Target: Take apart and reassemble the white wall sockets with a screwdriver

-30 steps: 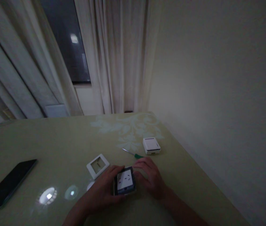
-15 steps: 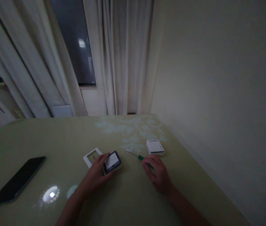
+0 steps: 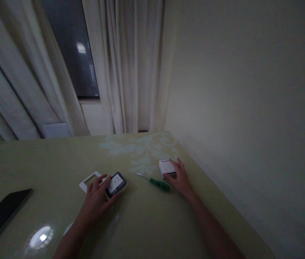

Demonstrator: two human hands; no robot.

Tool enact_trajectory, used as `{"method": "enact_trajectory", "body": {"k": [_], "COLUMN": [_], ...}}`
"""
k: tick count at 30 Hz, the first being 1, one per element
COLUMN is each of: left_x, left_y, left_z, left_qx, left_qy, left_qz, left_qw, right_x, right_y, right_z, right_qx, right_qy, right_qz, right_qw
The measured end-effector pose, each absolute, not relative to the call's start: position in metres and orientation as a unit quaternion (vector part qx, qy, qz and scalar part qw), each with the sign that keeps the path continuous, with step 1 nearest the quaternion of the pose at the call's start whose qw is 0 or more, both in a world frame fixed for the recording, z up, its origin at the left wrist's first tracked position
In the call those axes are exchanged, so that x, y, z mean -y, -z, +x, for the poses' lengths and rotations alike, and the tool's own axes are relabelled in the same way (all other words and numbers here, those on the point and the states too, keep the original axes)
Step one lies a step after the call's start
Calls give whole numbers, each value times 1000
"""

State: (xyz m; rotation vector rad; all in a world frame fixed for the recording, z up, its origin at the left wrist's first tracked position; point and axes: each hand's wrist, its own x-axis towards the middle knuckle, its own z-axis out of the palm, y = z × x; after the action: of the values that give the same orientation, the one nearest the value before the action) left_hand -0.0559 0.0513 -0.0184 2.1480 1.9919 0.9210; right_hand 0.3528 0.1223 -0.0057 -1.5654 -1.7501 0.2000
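The left hand (image 3: 95,196) grasps a socket block (image 3: 116,182) left of centre in the lower frame, fingertips over its far edge and thumb along its near one; whether the block rests fully on the table (image 3: 141,226) is unclear. The right hand (image 3: 180,180), right of centre, has thumb and fingers spread around a white switch box (image 3: 166,166), but I cannot tell whether they grip it. A green-handled screwdriver (image 3: 160,185) lies between the hands, its handle just beside the right thumb; a sideways sweep there could set it rolling. A white frame (image 3: 83,185) lies partly behind the left fingers, so lowering or sliding the block leftward could catch its rim. If the right fingers close unevenly, the box might skid. Farther out, a dark tablet (image 3: 4,216) lies at lower left, well apart.
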Motion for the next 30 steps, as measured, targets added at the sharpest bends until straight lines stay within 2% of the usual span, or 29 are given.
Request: {"method": "enact_trajectory", "body": {"k": [9, 19, 25, 30], "left_x": [-53, -50, -61, -50], "left_y": [2, 19, 32, 13], "left_z": [-27, -31, -30, -22], "left_qx": [-687, -640, -651, -633], "left_qy": [-322, -269, -303, -369], "left_qz": [650, 718, 693, 676], "left_qw": [38, -47, -66, -78], "right_x": [-117, -116, -116, -102], "right_y": [-1, -5, -10, -30], "right_z": [332, 341, 346, 347], "right_qx": [682, 642, 631, 644], "right_qy": [-59, -55, -71, -92], "right_qz": [-635, -662, -654, -616], "right_qw": [357, 383, 411, 444]}}
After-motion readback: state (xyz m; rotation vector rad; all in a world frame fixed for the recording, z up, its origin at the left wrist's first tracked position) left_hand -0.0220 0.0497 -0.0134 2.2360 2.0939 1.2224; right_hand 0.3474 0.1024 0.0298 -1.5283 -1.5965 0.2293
